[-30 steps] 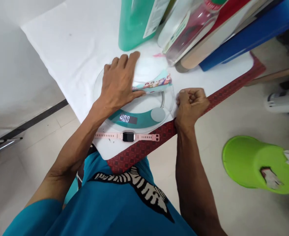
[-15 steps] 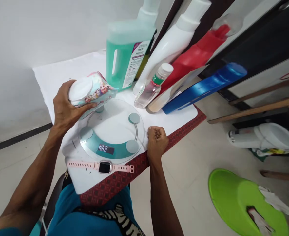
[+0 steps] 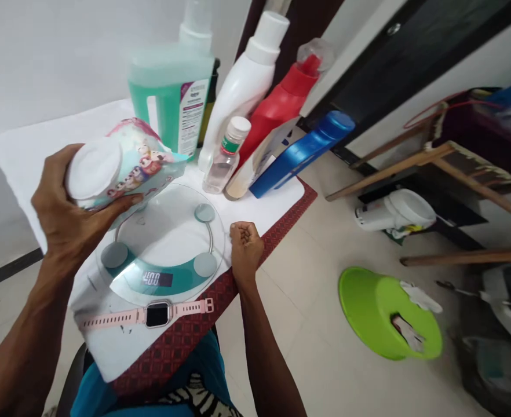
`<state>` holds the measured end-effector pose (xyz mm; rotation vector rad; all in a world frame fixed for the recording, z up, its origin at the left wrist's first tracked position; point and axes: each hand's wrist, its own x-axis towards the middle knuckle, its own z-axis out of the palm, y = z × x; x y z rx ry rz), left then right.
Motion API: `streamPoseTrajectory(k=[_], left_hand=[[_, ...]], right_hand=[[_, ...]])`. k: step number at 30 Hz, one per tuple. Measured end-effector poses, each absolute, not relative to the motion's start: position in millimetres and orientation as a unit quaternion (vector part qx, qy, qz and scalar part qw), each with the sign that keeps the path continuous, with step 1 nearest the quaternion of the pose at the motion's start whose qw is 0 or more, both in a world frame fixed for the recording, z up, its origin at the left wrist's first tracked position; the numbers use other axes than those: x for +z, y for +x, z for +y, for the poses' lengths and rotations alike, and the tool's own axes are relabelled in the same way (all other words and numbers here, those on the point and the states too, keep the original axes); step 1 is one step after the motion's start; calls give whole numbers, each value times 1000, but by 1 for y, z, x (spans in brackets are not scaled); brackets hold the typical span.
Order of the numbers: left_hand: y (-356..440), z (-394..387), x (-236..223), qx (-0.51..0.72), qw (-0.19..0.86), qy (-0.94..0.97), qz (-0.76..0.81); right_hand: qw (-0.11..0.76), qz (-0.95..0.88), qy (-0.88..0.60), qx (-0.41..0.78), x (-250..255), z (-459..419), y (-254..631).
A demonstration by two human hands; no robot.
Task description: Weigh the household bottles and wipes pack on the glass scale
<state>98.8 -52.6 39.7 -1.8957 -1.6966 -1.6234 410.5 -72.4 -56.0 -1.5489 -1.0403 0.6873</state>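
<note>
My left hand (image 3: 70,202) grips a pack of wet wipes (image 3: 140,159) with a round white lid and cartoon figures. The pack is held tilted above the far left part of a round glass weighing scale (image 3: 172,231). Lit digits show on the scale's display (image 3: 157,279). Beside the scale's right edge, my right hand (image 3: 247,246) rests closed on the table edge, with nothing visible in its curled fingers. A pink-strapped smartwatch (image 3: 157,314) lies stretched out along the near side of the scale.
Behind the scale stand a green liquid bottle (image 3: 168,92), a white bottle (image 3: 242,81), a red bottle (image 3: 281,101), a small clear bottle (image 3: 223,168) and a blue bottle (image 3: 303,153). A green tub (image 3: 364,307) and white bucket (image 3: 409,211) are on the floor at right.
The view has swung to the right, so the table sits further left. The wipes pack is still in my left hand, appearing larger and nearer. The digits on the scale's display have changed.
</note>
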Motion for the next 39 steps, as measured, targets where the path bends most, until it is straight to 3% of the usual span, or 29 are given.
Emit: streamPoseTrajectory(k=[5,9,13,18,25,30,34,39], left_hand=[[143,-62,54,-518,59,-719,-460],[221,-56,60,-458,-36,-795,-395],[300,-30,51,-364,-109,-843,-381],[358,-1,27,-259,-114,-852,-440],[364,-2,2,-161,-91,-848,-497],[313,-11,13,-288,-73,-863,-408],[266,19,21,-459,-31,-755,-466],[255,82,6,-418,-127,-743,-507]], right_hand=[[633,-357,-619,300,-56,-71,407],[742,-230,-580,247,-51,-75,414],[779,-151,-582,177,-36,-81,442],[712,-215,-668,39,-33,-86,465],[606,-388,-684,120,-62,-77,434],[591,-395,-692,127,-67,-70,427],[559,-419,-706,113,-71,-67,422],[528,-449,-714,97,-76,-67,417]])
